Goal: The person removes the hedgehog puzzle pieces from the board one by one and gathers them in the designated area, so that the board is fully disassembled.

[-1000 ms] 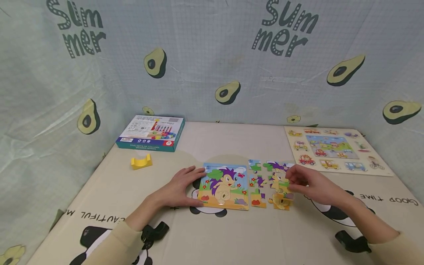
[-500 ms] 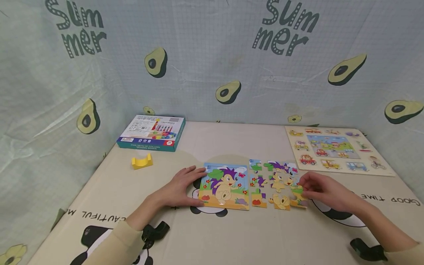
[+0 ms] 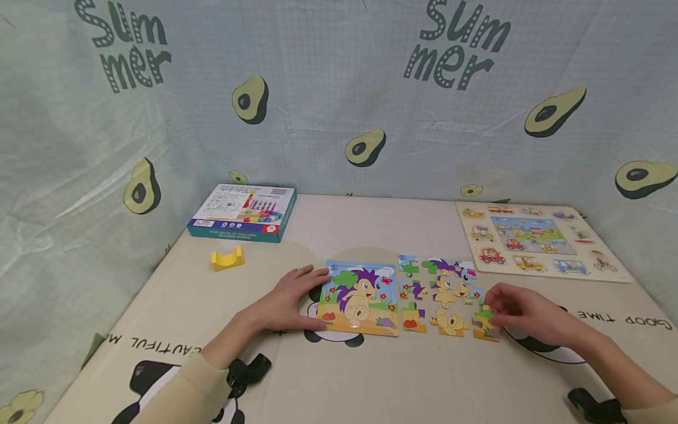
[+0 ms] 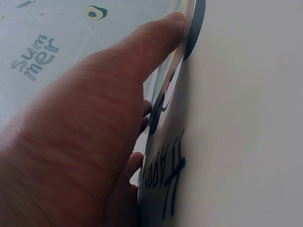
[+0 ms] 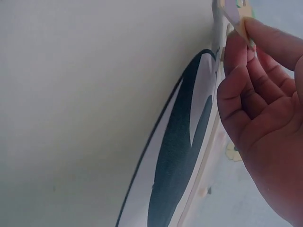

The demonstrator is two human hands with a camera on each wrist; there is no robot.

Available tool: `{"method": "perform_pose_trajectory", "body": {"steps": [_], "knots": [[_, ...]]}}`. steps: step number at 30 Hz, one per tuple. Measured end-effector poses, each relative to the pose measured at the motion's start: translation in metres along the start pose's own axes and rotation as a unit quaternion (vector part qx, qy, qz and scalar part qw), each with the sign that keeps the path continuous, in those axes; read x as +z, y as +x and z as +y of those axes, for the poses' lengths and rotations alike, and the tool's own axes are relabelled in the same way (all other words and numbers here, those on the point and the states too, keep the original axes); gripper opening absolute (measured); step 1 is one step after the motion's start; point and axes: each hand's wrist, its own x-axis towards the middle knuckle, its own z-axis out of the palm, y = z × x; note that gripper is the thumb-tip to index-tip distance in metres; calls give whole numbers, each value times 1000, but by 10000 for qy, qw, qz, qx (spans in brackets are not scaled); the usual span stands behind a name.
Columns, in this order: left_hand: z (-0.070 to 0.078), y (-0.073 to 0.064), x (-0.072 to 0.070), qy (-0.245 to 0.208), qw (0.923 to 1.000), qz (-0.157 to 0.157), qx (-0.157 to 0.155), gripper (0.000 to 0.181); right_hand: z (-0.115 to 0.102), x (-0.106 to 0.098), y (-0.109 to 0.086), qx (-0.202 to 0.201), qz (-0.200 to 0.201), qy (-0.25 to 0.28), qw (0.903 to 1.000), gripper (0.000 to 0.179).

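Observation:
A hedgehog picture puzzle board [image 3: 357, 298] lies flat on the table in the head view. My left hand [image 3: 288, 300] rests at its left side, thumb at the near corner and fingers at the far one. In the left wrist view the thumb [image 4: 156, 38] touches the board's edge. To the right of the board lie several loose jigsaw pieces [image 3: 447, 288] in rough rows. Beyond them, my right hand [image 3: 521, 312] pinches a green and yellow jigsaw piece [image 3: 484, 327] between thumb and fingers. The right wrist view shows this piece tilted in the fingertips.
A flat teal and white box [image 3: 241, 213] sits at the back left, with a yellow curved block [image 3: 227, 259] in front of it. A wooden vehicle puzzle board [image 3: 540, 241] lies at the back right. Printed cloth hangs behind the table.
My right hand has moved right and slightly nearer, carrying the green and yellow jigsaw piece away from the middle pieces to the near right corner. The left hand stays put.

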Motion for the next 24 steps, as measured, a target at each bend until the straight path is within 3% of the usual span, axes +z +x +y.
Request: {"method": "perform_pose_trajectory", "body": {"steps": [10, 24], "knots": [[1, 0, 0, 0, 10000, -4, -9, 90, -4, 8, 1, 13, 197, -488, 9986, 36], [1, 0, -1, 23, 10000, 4, 14, 90, -2, 13, 3, -103, 300, -850, 9959, 34]]}}
